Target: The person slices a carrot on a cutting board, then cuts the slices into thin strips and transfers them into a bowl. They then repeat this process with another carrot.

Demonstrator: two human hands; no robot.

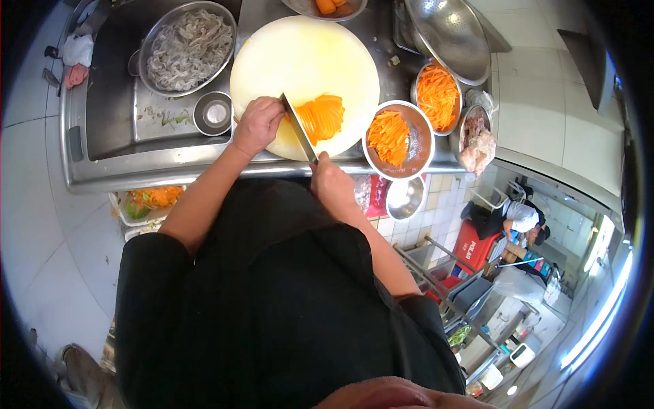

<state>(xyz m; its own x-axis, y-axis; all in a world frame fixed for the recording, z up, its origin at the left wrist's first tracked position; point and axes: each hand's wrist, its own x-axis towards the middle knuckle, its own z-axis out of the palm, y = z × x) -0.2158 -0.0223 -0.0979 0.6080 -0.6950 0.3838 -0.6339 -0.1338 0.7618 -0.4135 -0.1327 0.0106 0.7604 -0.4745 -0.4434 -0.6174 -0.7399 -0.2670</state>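
Note:
A kitchen knife (pixel 298 126) stands across the round white cutting board (pixel 293 54), its handle in my right hand (pixel 332 183) at the board's near edge. My left hand (pixel 259 126) is closed beside the blade near its tip; whatever its curled fingers hold is hidden. A small orange sliver shows at its left side. Right of the blade, thin carrot slices (pixel 321 116) lie overlapping in a fanned row. Close to the board's right side is a metal bowl (pixel 427 140) with carrot strips (pixel 387 138) in it.
More carrot strips (pixel 437 97) fill a second bowl, near raw meat (pixel 477 143) and a large colander (pixel 453 34). Left, in the sink (pixel 102 102), are a bowl of shrimp-like pieces (pixel 187 51) and a small metal bowl (pixel 212 113). Whole carrots (pixel 328 5) sit behind. Another person (pixel 521 218) is far right.

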